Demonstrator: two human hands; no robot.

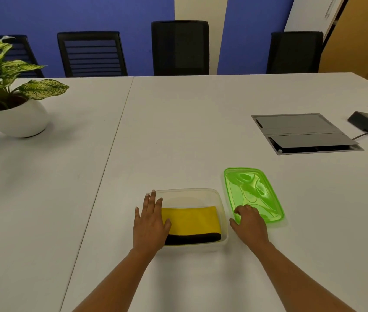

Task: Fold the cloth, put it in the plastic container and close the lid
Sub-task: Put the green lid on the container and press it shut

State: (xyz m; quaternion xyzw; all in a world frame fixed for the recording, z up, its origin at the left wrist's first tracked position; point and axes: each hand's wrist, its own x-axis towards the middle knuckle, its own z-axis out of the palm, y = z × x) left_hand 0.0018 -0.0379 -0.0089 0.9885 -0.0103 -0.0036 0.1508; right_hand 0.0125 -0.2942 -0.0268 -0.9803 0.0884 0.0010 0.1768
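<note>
White table (201, 122) carries it all, w/ the task stuff near the person's edge. Clear plastic container (185, 190) sits open in front. The green lid (257, 190) lies flat on the table just beside it on the right. Cloth (192, 219) is folded, yellow w/ a black edge, lying flat inside the container towards its near side. L hand (150, 224) is flat, fingers straight & slightly spread, laid over the container's left rim w/ thumb at the cloth's edge. R hand (251, 224) has fingers curled onto the lid's near-left corner, thumb out sideways; can't tell if it has a real hold. Fold & stow look done, so the lid step is in hand. To do it well: get thumb under the lid's rim for a firm pinch, brace the box w/ L hand so it won't slide, clear L fingers off the rim before the lid lands, line up corners, then press round the edge till it seats.
</note>
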